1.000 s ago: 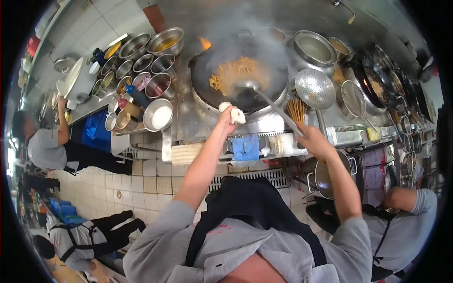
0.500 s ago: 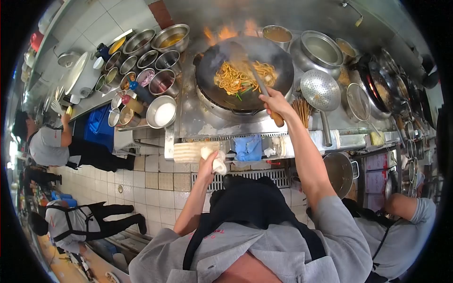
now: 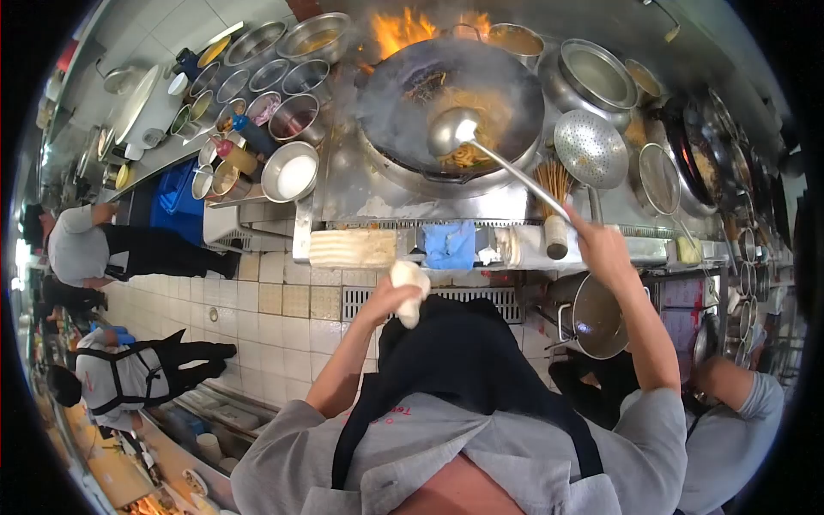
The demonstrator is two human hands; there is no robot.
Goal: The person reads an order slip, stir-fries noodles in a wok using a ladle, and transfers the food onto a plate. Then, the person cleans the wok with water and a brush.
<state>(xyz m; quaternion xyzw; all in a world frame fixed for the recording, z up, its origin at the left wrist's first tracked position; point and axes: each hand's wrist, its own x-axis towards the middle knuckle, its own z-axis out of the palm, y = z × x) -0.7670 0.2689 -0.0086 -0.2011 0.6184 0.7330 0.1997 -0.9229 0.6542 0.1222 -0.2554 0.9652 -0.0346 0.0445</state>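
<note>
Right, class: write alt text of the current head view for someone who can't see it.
A person's right hand holds a metal ladle in a hazy wok of noodles, with flames behind it. The left hand holds a pale cloth; bowls stand left of the wok.

Straight ahead of us, the wok (image 3: 386,112); noodles (image 3: 470,156) in it, ladle (image 3: 452,132) over them, flames (image 3: 403,33) behind. Left of wok we note bowls (image 3: 290,196), with a squeeze bottle (image 3: 238,157) among them. Right of wok, in order: bamboo brush (image 3: 554,180), perforated skimmer (image 3: 590,148), mesh strainer (image 3: 658,178). Pot (image 3: 530,55) behind wok's right edge. Along counter edge (image 3: 650,250) nearest us, towel (image 3: 352,248) left, cloth (image 3: 448,245) right of it. Stockpot (image 3: 601,345) below, to our right.
</note>
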